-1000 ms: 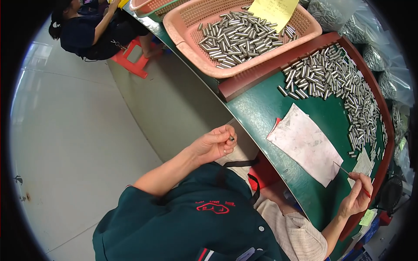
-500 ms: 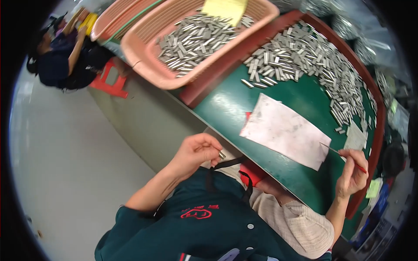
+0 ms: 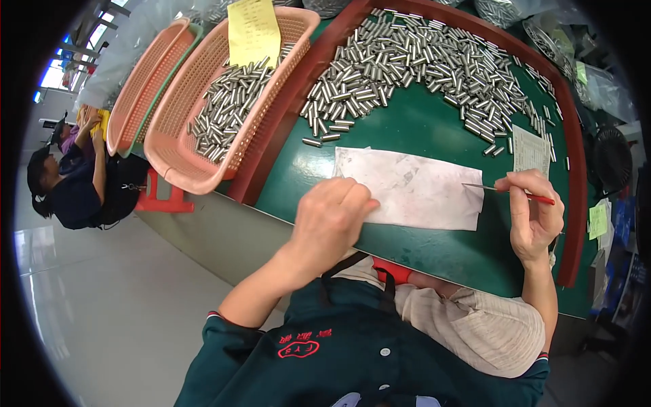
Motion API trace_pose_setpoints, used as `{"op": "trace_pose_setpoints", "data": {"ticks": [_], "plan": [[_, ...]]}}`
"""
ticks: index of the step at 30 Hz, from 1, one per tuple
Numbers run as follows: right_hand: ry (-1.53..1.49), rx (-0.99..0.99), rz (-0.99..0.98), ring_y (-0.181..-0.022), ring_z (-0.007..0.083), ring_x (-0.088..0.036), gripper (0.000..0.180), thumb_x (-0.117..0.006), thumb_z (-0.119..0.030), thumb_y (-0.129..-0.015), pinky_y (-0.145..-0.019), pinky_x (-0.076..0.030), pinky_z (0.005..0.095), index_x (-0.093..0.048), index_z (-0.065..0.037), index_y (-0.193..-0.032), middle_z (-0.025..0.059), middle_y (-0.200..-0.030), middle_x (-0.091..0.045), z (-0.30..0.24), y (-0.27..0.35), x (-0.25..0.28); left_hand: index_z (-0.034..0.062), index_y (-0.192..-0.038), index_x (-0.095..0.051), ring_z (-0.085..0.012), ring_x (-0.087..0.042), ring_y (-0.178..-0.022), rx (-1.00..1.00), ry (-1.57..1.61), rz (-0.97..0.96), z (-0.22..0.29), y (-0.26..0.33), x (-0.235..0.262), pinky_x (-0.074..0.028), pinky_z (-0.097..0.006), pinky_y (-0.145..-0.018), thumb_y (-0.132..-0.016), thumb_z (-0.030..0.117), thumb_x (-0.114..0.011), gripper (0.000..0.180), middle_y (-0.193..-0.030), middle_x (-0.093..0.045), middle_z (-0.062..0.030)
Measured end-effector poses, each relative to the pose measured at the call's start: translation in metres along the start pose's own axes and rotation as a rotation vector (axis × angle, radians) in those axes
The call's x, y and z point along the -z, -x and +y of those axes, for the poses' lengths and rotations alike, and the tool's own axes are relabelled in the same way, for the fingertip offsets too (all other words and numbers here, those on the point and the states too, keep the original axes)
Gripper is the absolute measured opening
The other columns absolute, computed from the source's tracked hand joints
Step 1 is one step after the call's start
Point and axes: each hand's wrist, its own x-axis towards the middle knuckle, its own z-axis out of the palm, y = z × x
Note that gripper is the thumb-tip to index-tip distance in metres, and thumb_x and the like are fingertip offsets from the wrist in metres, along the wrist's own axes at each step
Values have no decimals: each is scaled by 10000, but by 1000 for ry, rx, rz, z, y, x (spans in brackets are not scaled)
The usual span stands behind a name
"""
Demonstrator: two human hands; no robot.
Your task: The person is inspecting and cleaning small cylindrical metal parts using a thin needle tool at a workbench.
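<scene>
Since the earlier frames, the left hand (image 3: 332, 220) had come up from the lap to the near edge of the paper (image 3: 410, 186), and the view had swung so that the green table (image 3: 420, 129) filled more of the picture. That hand rested curled over the paper's near left corner, fingers closed together; whether anything lay inside them could not be told. The right hand (image 3: 532, 210) sat just past the paper's right end, thumb and fingers pinched on a thin tool (image 3: 508, 191) with a red handle and a metal tip, the tip reaching back over the paper's right edge. Both hands stayed well apart, one at each end of the paper.

Beyond the paper, a broad heap of small metal pins (image 3: 413, 61) spread in an arc across the table, with a few strays lying just off the paper's far left corner. A small printed slip (image 3: 530, 150) lay beyond the paper's right end. Left of the paper, past the table's brown rim, a pink basket (image 3: 203, 173) held more pins, with a yellow note (image 3: 252, 30) on top. Farther left of the paper, another person (image 3: 74, 190) sat at work.
</scene>
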Motion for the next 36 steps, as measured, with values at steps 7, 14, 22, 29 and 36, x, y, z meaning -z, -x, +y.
{"op": "trace_pose_setpoints", "data": {"ticks": [7, 14, 22, 29, 36], "plan": [[-11, 12, 2, -592, 194, -591, 163, -537, 120, -732, -512, -447, 256, -569, 51, -876, 128, -696, -610, 1, -1, 2, 43, -750, -568, -232, -481, -489, -139, -49, 15, 4, -7, 17, -360, -314, -456, -678, 80, -724, 176, -575, -506, -59], [25, 1, 24, -566, 195, -587, 149, -550, 113, -725, -499, -443, 257, -573, 49, -858, 119, -690, -612, 1, 1, 4, -50, -960, -597, -186, -520, -560, -203, -179, 468, -4, -11, 57, -399, -290, -503, -724, -17, -688, 255, -644, -581, -74], [19, 50, 58, -518, 195, -571, 179, -584, 115, -663, -460, -426, 261, -586, 21, -815, 98, -649, -600, -3, -2, -2, -17, -1186, -500, -110, -503, -677, 416, -354, 653, -46, -20, 103, -430, -237, -652, -823, -47, -559, 369, -804, -534, -46], [54, 65, 59, -516, 195, -566, 170, -582, 101, -669, -455, -424, 269, -584, 13, -814, 91, -640, -590, 1, 0, 7, -17, -897, -615, -221, -549, -597, -61, -26, 287, 9, -85, 31, -440, -295, -562, -720, -98, -608, 195, -695, -559, -106], [4, 57, 88, -472, 193, -530, 181, -597, 97, -646, -414, -391, 282, -591, 0, -799, 76, -600, -548, 3, -7, 6, 14, -691, -593, -296, -551, -640, -221, -56, -119, 12, -153, -54, -433, -396, -575, -720, 84, -630, 84, -670, -534, -107]]}}
